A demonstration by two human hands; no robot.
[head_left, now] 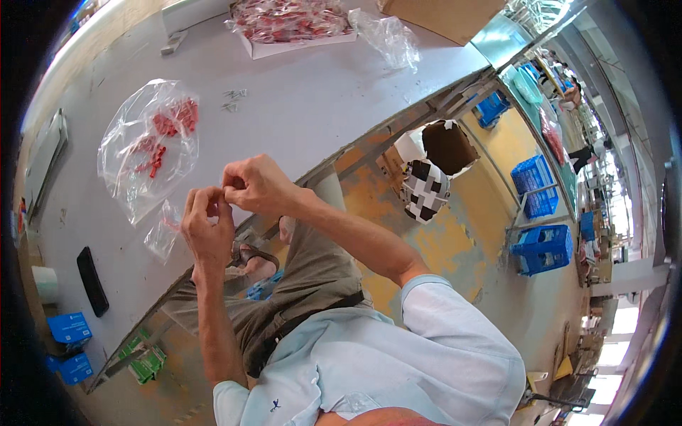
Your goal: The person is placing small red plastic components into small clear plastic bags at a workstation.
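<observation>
My left hand (207, 228) and my right hand (257, 186) meet above the table's near edge, fingertips pinched and almost touching. Whatever they hold is too small or too hidden to make out. Just beyond them lies a large clear plastic bag (122, 165) with small red pieces (176, 117) in or on it. A smaller clear bag (162, 238) lies beside my left hand. Farther back, several small metallic pieces (233, 99), perhaps screws, are scattered on the grey table (298, 99).
At the table's back stand a white tray (298, 41) of bagged red pieces, a crumpled clear bag (387, 39) and a cardboard box (447, 18). A black phone-like object (92, 280) lies at left, near blue boxes (69, 328). Blue crates (541, 250) sit on the floor at right.
</observation>
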